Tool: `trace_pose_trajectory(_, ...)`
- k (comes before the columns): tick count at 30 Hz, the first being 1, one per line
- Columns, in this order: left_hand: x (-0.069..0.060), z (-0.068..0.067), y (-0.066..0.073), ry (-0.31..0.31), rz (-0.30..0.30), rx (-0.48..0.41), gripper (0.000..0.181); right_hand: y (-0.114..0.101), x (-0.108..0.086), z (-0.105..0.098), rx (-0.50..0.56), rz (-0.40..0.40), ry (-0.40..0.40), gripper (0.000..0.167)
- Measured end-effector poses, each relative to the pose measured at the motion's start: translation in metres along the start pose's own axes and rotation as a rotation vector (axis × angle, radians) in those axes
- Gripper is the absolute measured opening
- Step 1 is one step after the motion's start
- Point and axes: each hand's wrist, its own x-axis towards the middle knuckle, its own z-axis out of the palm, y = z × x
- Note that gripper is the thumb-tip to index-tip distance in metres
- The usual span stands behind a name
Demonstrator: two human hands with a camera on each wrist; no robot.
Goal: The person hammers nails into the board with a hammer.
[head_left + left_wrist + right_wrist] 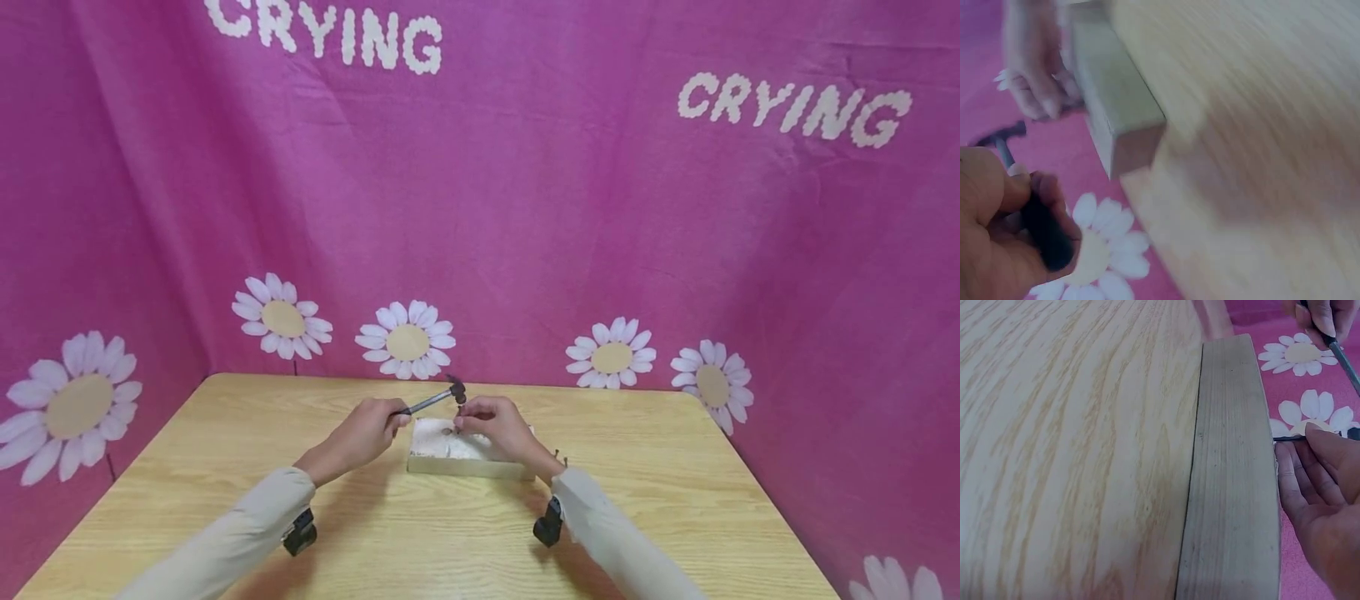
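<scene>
Beige sleeves (225,533) cover a person's two forearms, which reach forward from the bottom of the head view, with small black cameras (549,522) strapped under the wrists. Beneath the arms spreads a pale, wood-grained tabletop (435,542).

Toward its far side lies a long wooden block (471,469), its plain side facing the person, its top whitish with a few dark marks. Two small dark nails (557,453) show beside the right wrist, just past the block's right end.

Over the block, the right hand (498,425) holds one thin nail (1289,438) upright; its grip is a narrow pinch of thumb and fingertips around the shaft, and the nail's tip meets the block's top. To the left, the left hand (363,433) holds a hammer (431,402), its grip wrapped around the black handle. The hammer slants up to the right, its dark head just above the nail; whether the two touch cannot be told.

Behind the far edge hangs a bright pink cloth (510,208), printed with white daisies (407,342) low down and, higher up, the white word "CRYING" (795,108) twice.
</scene>
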Motion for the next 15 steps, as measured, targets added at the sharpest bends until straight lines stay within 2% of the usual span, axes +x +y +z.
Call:
trace_pose_trajectory(1, -0.0008, 0.0003, -0.0004, -0.011, 0.002, 0.001, 0.022, 0.0005, 0.0000, -0.0002, 0.003, -0.004, -0.002, 0.015)
trace_pose_trajectory(5, 0.0004, 0.0000, -0.0004, 0.061, 0.014, -0.092, 0.018, 0.0017, 0.0011, -0.0012, -0.010, 0.001, 0.003, 0.015)
trace_pose_trajectory(6, 0.0009, -0.0003, -0.0003, 0.057, 0.012, -0.106, 0.017, 0.0014, 0.0012, -0.0015, -0.018, -0.003, 0.005, 0.015)
trace_pose_trajectory(10, 0.0017, -0.0024, -0.0001, -0.066, 0.004, -0.047, 0.021, 0.0002, 0.0017, -0.0020, -0.038, 0.011, 0.015, 0.014)
trace_pose_trajectory(12, 0.0022, -0.0026, 0.0008, -0.105, 0.000, -0.041, 0.022, -0.0005, 0.0011, -0.0022, -0.034, 0.010, 0.010, 0.013)
trace_pose_trajectory(13, 0.0033, -0.0027, 0.0016, -0.090, -0.001, -0.052, 0.021, -0.0004, 0.0010, -0.0023, -0.029, 0.010, 0.008, 0.013)
trace_pose_trajectory(15, 0.0066, -0.0035, 0.0042, -0.019, -0.007, -0.089, 0.020, 0.0001, 0.0008, -0.0024, -0.026, 0.013, 0.007, 0.014)
